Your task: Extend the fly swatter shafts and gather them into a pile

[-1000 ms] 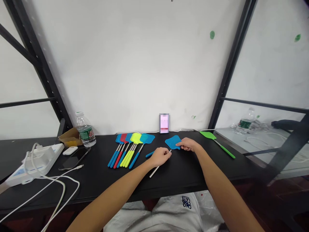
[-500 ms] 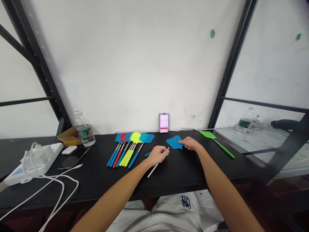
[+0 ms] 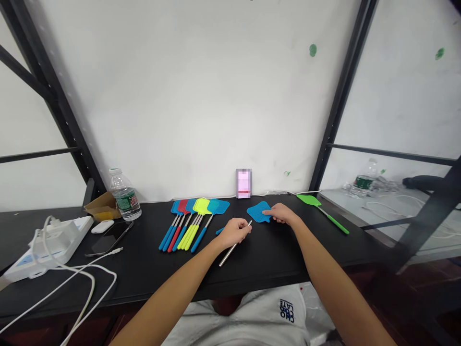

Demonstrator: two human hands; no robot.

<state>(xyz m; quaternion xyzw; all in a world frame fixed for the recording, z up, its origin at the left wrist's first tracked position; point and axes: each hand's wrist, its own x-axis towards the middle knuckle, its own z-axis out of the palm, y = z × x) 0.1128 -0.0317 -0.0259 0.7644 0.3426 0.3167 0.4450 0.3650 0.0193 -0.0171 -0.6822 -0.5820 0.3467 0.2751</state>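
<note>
Black desktop [image 3: 288,262], blue flyswatter head [image 3: 258,212] against right hand [image 3: 284,215] (fingertips only).

Left hand [image 3: 234,233] curled, right hand [image 3: 283,215] extended palm-down

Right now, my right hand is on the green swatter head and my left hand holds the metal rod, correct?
No: the head view shows your right hand on the blue swatter head, not the green one. Your left hand does hold the metal rod.

A black desk [image 3: 273,269] holds fly swatters [image 3: 201,207] and a power strip [image 3: 46,250]
</note>
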